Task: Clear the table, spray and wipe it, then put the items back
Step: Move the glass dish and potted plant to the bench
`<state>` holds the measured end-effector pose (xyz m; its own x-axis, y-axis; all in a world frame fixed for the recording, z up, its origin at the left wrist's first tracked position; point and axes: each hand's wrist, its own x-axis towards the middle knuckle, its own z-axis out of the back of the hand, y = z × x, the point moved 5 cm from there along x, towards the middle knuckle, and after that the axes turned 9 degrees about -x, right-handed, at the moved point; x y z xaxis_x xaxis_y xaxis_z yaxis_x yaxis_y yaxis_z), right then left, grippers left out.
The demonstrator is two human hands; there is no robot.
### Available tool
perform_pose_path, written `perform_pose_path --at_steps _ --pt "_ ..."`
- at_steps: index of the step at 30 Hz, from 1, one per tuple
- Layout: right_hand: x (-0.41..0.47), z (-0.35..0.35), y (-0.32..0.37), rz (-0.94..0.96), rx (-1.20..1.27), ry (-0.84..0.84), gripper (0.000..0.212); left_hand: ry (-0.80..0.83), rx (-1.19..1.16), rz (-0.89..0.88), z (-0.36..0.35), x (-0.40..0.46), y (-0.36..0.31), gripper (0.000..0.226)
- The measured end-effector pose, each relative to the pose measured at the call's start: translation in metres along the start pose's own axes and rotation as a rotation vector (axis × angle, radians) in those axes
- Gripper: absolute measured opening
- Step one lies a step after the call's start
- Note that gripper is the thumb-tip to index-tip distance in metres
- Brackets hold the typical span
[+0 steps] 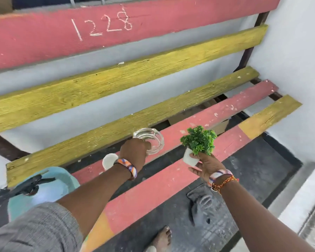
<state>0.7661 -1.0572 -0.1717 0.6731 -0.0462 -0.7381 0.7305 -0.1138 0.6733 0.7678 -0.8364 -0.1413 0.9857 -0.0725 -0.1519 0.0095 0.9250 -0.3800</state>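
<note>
From the head view we look down on a slatted bench of red and yellow planks point(153, 180) with dark gaps between them. Our left hand point(134, 151) reaches over the middle red slat, its fingers point(147, 144) curled round the near rim of a clear glass ashtray point(149, 140) — the dish tilts up and away from the fingers, and we cannot tell whether its far edge rests on the slat or hangs just above it. Just behind that wrist, toward us, a small white round object point(109, 160) sits on the same red slat; it is too blurred to name.

Our right hand point(208, 165) is held above the nearest red slat, its fingers point(198, 171) clamped on the white pot of a small green plant point(197, 142); the pot leans left and the leaves spread above the fingertips. Ashtray and plant are near each other but apart, with bare red plank between them.

Beyond the right fingers the slats run on uncluttered to the bench's right end, where a white wall point(295, 70) closes the room. Left of the left arm, a light blue container point(49, 186) with a black piece across its top stands by the bench's left edge. Below the right wrist a grey cloth point(201, 204) lies on the dark floor, and a bare foot point(163, 239) stands near the front slat's edge.
</note>
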Motion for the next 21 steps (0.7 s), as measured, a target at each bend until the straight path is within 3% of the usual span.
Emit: perform_pose_path --at_steps 3,8,11,18,21 --pt "0.03 0.023 0.015 0.034 -0.052 -0.058 0.025 0.037 -0.006 0.037 -0.019 0.017 -0.009 0.034" --pt "0.077 0.034 0.026 0.095 -0.145 -0.144 0.037 0.104 0.033 0.083 -0.04 0.047 -0.015 0.035" --pt "0.106 0.03 0.028 0.1 -0.16 -0.173 0.027 0.149 0.056 0.085 -0.055 0.067 -0.017 0.037" --pt "0.187 0.016 0.035 0.249 -0.417 -0.245 0.058 0.27 0.087 0.121 -0.111 0.123 -0.011 0.04" --pt "0.207 0.009 0.031 0.304 -0.548 -0.266 0.066 0.234 0.104 0.07 -0.123 0.127 -0.013 0.031"
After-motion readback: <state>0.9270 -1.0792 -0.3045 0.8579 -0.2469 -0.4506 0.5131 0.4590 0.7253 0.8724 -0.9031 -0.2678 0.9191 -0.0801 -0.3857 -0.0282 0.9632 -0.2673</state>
